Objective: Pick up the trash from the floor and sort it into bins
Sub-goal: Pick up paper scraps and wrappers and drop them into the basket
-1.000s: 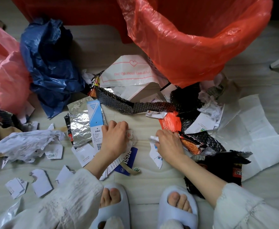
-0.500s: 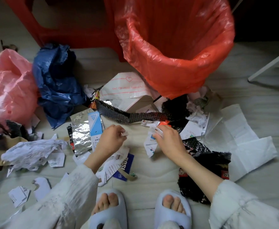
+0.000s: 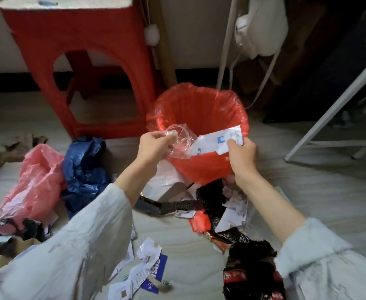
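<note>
Red-lined bin [image 3: 199, 169]: being approached at its near rim by both hands.
Left hand [image 3: 154, 146]: fingers being pinched on crumpled clear plastic film [image 3: 181, 140].
Right hand [image 3: 241, 155]: fingers being clamped on torn white paper label [image 3: 218, 140], held over the bin mouth.

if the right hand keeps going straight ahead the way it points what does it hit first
Probably the near rim of the red-lined bin; the right hand holds a paper scrap just before it, though depth is unclear.

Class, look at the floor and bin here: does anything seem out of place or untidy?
Yes. Torn paper scraps, black wrappers and crumpled pink and blue bags litter the floor around the red-lined bin instead of lying inside it.
</note>
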